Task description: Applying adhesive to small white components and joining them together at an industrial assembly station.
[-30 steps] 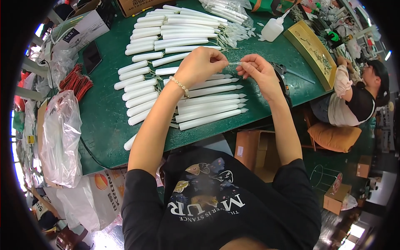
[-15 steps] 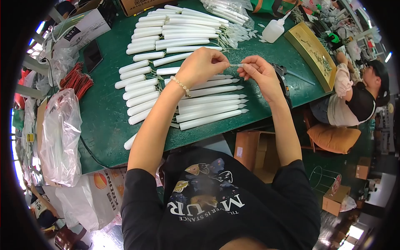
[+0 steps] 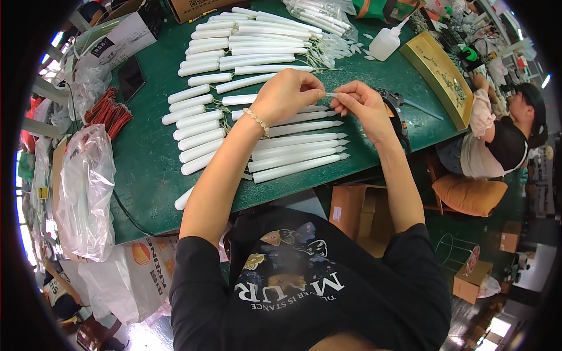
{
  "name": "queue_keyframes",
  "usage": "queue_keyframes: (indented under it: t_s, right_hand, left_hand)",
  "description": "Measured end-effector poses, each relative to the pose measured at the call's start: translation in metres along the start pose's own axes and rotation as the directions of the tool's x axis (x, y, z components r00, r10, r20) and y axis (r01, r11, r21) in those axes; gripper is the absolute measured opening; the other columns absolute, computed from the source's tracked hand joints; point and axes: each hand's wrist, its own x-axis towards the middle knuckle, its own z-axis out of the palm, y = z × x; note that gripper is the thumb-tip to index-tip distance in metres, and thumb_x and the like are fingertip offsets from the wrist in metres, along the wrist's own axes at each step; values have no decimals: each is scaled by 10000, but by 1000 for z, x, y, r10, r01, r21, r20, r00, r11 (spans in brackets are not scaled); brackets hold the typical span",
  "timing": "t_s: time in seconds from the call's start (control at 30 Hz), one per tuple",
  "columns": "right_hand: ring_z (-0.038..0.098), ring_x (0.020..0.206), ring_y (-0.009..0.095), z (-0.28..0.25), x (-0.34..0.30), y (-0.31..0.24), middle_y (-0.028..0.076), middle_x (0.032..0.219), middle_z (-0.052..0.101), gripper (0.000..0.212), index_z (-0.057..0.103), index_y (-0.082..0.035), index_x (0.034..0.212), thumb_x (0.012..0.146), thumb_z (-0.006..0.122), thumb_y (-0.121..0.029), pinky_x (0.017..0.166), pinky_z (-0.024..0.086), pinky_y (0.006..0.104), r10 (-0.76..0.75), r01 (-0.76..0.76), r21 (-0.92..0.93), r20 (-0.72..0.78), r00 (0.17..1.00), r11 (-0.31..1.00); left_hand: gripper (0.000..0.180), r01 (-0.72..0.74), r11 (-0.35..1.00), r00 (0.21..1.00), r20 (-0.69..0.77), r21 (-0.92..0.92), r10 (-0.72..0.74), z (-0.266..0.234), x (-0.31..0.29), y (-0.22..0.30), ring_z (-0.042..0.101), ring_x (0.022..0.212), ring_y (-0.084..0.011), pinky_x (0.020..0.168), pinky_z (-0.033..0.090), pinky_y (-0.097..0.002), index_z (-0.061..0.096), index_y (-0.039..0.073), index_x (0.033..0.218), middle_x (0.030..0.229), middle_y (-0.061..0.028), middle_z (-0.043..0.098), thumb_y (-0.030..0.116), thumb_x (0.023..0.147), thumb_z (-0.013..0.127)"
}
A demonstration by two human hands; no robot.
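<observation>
Above the green table, my left hand (image 3: 288, 95) and my right hand (image 3: 364, 106) are held close together in pinches. A small translucent piece (image 3: 332, 94) spans the gap between their fingertips; its exact kind is too small to make out. Below the hands lie white taper candles with clear pointed flame tips, such as the nearest long candle (image 3: 295, 168). Shorter white candle tubes (image 3: 199, 144) with thin wires at their ends lie to the left. My left forearm and hand cover part of the rows.
Past the candles lie many loose clear flame tips (image 3: 335, 49). A white squeeze bottle (image 3: 384, 44) and a shallow yellow tray (image 3: 438, 73) of small parts stand right. Black tape roll (image 3: 398, 120), phone (image 3: 131, 78) and red wires (image 3: 108, 112) lie about. A person (image 3: 497, 131) sits at right.
Both hands have shifted very slightly, with the right fingers curling closer around the small translucent piece. The candles on the table stay where they were.
</observation>
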Motion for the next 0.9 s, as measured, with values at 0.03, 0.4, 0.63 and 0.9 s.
queue_keyframes:
  t_s: [0.03,0.4,0.63,0.9]
  right_hand:
    - [567,713,104,1,0,-1,78,820,620,132,543,10,969,880,542,-86,662,455,212,-1,1,0,0,1000,1000]
    - [555,679,96,5,0,-2,66,779,608,121,548,18,948,878,542,-81,626,443,208,-19,19,-6,20,1000,1000]
    - [551,661,88,12,-1,5,62,765,608,117,556,23,934,873,549,-76,612,441,204,-41,41,-2,-39,998,999]
    - [553,677,88,13,3,-1,64,775,610,126,558,24,948,877,539,-78,632,446,204,-49,48,-15,-65,997,999]
  left_hand:
    - [159,-12,1000,1000,-2,17,12,0,-1,0,516,630,-69,604,446,-204,622,-44,866,681,-23,578,102,808,593]
    - [170,-39,993,999,-22,108,42,2,-1,1,548,650,-83,626,453,-223,629,-35,887,705,-48,612,108,801,599]
    - [151,2,981,996,-91,192,16,4,-3,6,555,618,-102,604,452,-234,650,-2,862,681,-56,625,125,787,614]
    - [192,23,990,998,-63,141,-14,1,1,0,557,655,-129,639,454,-247,637,-11,890,733,-73,622,147,781,622]
